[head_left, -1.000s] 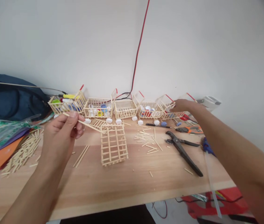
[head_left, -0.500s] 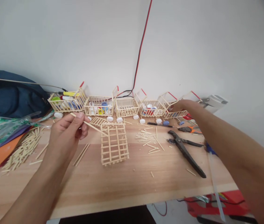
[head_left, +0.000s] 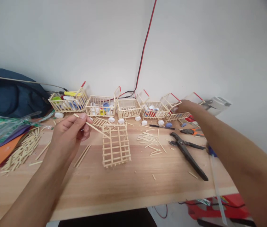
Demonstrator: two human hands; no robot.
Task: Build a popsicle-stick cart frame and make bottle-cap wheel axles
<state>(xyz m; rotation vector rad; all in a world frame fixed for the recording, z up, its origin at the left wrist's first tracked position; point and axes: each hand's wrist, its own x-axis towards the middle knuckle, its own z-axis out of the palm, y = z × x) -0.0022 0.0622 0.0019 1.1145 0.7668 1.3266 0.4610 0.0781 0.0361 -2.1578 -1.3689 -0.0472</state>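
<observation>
My left hand (head_left: 68, 134) is closed, pinching a thin wooden stick (head_left: 95, 129) between thumb and fingers. The stick slants down to the right, and its far end overlaps the upper left of a wooden lattice basket (head_left: 116, 152) on the table. My right hand (head_left: 184, 106) reaches into or behind the rightmost small stick-built cart (head_left: 179, 117), which has a red-tipped handle. Its fingers are mostly hidden there, so I cannot see what they hold. A flat ladder-like stick panel (head_left: 101, 124) lies behind the lattice basket.
More small carts (head_left: 129, 108) line the wall, some holding bottle caps. Black-handled cutters (head_left: 190, 159), orange-handled pliers (head_left: 191, 131) and a pen (head_left: 161, 127) lie on the right. Loose sticks (head_left: 25, 149) are piled at left, near plastic bags (head_left: 8, 127) and a blue backpack (head_left: 10, 94).
Little differs. The view has shifted very slightly, and my left hand still pinches the stick. My right hand stays at the rightmost cart, its fingers a little more hidden.
</observation>
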